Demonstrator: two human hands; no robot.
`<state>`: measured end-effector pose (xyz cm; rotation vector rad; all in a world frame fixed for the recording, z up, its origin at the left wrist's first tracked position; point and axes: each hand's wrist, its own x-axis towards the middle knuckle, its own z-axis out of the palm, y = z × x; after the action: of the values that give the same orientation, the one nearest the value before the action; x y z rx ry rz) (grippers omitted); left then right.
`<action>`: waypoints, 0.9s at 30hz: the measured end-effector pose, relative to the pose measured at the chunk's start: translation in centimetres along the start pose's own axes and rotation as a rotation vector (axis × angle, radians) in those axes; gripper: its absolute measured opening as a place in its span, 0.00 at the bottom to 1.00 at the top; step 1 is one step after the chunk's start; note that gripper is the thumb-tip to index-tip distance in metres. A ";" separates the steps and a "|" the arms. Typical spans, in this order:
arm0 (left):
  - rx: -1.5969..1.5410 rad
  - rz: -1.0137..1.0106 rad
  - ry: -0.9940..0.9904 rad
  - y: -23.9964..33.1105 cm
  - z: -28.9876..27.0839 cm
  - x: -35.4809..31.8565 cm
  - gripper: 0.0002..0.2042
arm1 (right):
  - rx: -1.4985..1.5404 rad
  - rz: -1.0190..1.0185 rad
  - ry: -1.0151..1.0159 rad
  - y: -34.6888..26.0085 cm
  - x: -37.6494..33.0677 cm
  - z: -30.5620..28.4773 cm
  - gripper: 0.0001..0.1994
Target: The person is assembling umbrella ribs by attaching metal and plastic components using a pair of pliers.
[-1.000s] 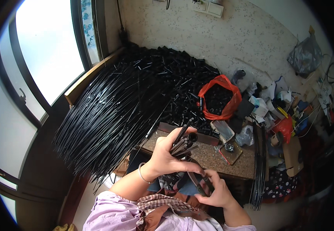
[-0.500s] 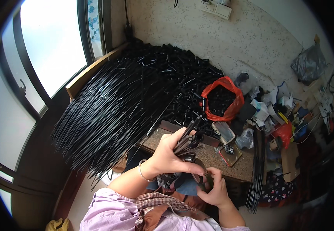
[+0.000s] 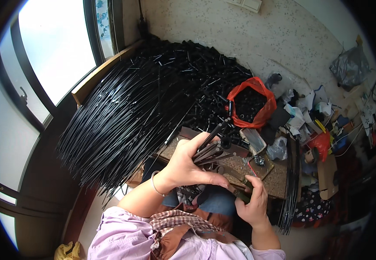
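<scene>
Grey-black rods (image 3: 208,152), left fingers (image 3: 199,140) wrapped round, thumb (image 3: 214,178) extended

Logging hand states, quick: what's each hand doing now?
Left hand: closed, holding a bundle of slim dark straight rods.
Right hand: closed, holding a green-handled metal tool.

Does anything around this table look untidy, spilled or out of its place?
Yes: short black tubes lie in a loose heap outside the open red bag, and long black rods overhang the table. It looks untidy, though possibly intended.
</scene>
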<state>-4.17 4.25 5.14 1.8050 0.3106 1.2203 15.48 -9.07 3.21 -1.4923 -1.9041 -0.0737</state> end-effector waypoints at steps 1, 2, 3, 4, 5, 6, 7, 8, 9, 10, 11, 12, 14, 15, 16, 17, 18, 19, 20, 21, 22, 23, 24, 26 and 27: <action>0.004 -0.003 0.003 -0.2 0.1 -0.2 0.35 | -0.205 -0.130 0.151 0.5 0.7 -0.2 0.26; -0.072 0.004 0.070 -0.5 0.2 -0.5 0.37 | -0.161 -0.112 0.079 0.2 0.5 -0.3 0.24; -0.156 0.017 0.136 -0.8 0.4 -0.5 0.38 | -0.127 -0.094 0.007 -0.4 0.1 -0.6 0.22; -0.187 -0.044 0.062 -0.3 0.1 -0.4 0.40 | 0.211 0.058 -0.210 -1.7 -0.6 -0.5 0.16; -0.194 -0.042 0.058 -0.2 0.2 -0.2 0.40 | 0.843 0.585 -0.611 -2.3 -1.8 -0.4 0.12; -0.237 -0.067 0.018 0.0 0.2 -0.2 0.37 | 1.234 0.646 -0.741 -2.1 -2.5 0.5 0.12; -0.280 -0.093 -0.021 0.1 0.3 -0.3 0.35 | 1.631 0.693 -0.863 -1.9 -2.6 1.2 0.12; -0.166 0.032 -0.048 0.3 0.1 0.0 0.30 | 1.632 0.693 -0.865 -1.6 -2.8 1.3 0.12; -0.165 0.031 -0.048 0.5 0.1 0.3 0.30 | 1.514 0.685 -0.842 -1.3 -2.9 1.3 0.12; -0.093 0.027 -0.054 0.7 0.2 0.5 0.27 | 1.397 0.675 -0.817 -1.1 -2.5 1.3 0.13; -0.027 0.024 -0.066 1.0 0.2 0.8 0.25 | 1.421 0.621 -0.786 -1.0 -1.6 0.6 0.17; -0.023 0.034 -0.073 1.3 0.1 0.9 0.23 | 1.501 0.657 -0.812 -0.9 -0.8 -0.1 0.20; -0.036 0.040 -0.083 1.3 -0.2 0.9 0.22 | 1.647 0.694 -0.941 -0.2 -0.4 -0.7 0.24; -0.049 0.045 -0.092 1.3 -0.3 0.8 0.22 | 1.648 0.692 -0.947 -0.1 -0.7 -0.3 0.24; -0.045 0.044 -0.088 1.3 -0.3 0.8 0.22 | 1.574 0.708 -0.873 -0.1 -1.4 0.2 0.24; -0.073 0.014 -0.085 1.2 -0.2 0.8 0.22 | 1.498 0.722 -0.799 -0.2 -1.9 0.8 0.23; -0.109 -0.014 -0.086 1.2 0.0 0.9 0.21 | 1.441 0.706 -0.814 -0.5 -2.2 1.5 0.20; -0.112 -0.013 -0.087 1.3 0.2 0.9 0.21 | 1.416 0.682 -0.786 -1.2 -2.4 1.8 0.16; -0.104 -0.077 -0.052 1.5 0.5 0.8 0.18 | 1.437 0.696 -0.787 -1.2 -3.1 2.2 0.15; -0.090 -0.142 -0.014 1.6 0.8 0.6 0.15 | 1.462 0.705 -0.793 -1.1 -3.7 2.8 0.14; -0.104 -0.134 0.057 1.4 1.4 0.1 0.15 | 1.463 0.702 -0.795 -1.3 -3.9 3.2 0.14; -0.102 -0.133 0.057 1.4 1.9 -0.2 0.15 | 1.509 0.712 -0.766 -1.5 -4.0 3.5 0.13; -0.223 -0.209 0.112 1.4 2.2 -0.5 0.16 | 1.554 0.721 -0.736 -1.6 -4.0 3.7 0.13; -0.171 0.007 0.170 0.6 2.3 -0.1 0.19 | 1.096 0.527 -0.557 -1.7 -3.2 3.1 0.12; -0.167 0.008 0.172 0.7 2.0 -0.3 0.19 | 0.646 0.332 -0.377 -1.8 -2.5 2.9 0.11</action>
<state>-2.78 2.63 5.30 1.5644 0.2900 1.3688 12.71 -10.46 0.30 -1.3885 -1.6794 0.9419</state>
